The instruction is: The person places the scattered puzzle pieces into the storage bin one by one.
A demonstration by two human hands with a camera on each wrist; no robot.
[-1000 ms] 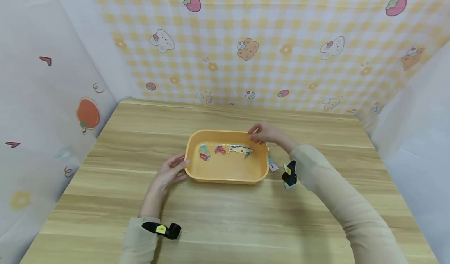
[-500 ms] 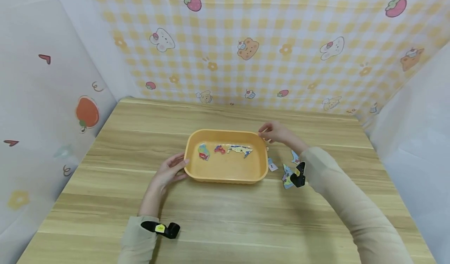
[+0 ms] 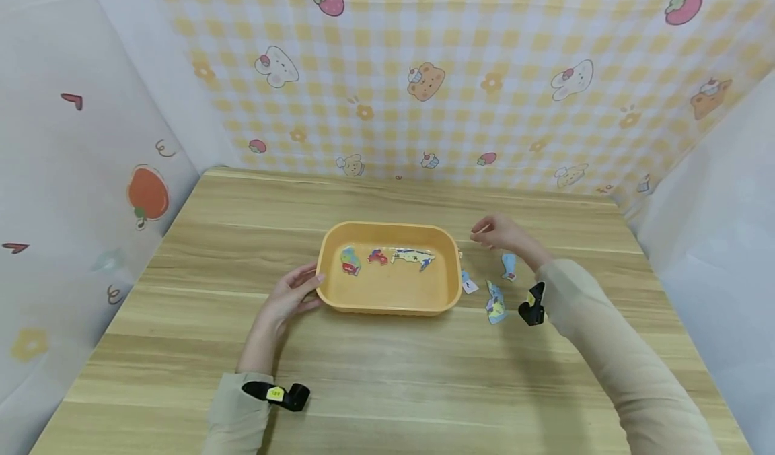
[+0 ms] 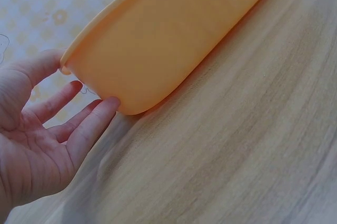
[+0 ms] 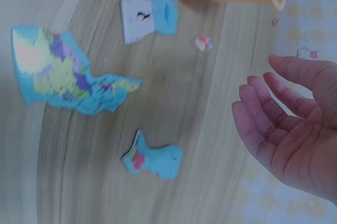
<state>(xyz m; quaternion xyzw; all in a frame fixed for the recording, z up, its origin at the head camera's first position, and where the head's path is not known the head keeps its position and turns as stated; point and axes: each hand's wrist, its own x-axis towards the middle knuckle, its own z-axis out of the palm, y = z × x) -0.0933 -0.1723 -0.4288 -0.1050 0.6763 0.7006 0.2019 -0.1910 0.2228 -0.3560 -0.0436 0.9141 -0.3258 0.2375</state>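
Observation:
A yellow plastic tray sits on the table with several flat, irregular puzzle pieces inside: a blue-green and red piece, a small red one and a cream and blue one. My left hand holds the tray's left end, thumb at the rim and fingers against the outer wall. To the right of the tray, my right hand is raised with loosely bent fingers and nothing in it. Below it lie a light-blue piece, a large multicoloured piece and a white-and-blue piece.
A tiny pinkish piece lies close to the tray's right side. The wooden table meets a checked cloth backdrop behind and a white side cloth at the left.
My right hand has moved from the tray's back right rim to the right, away from the tray. Pieces formerly covered by the right wrist now show. The left hand stays at the tray.

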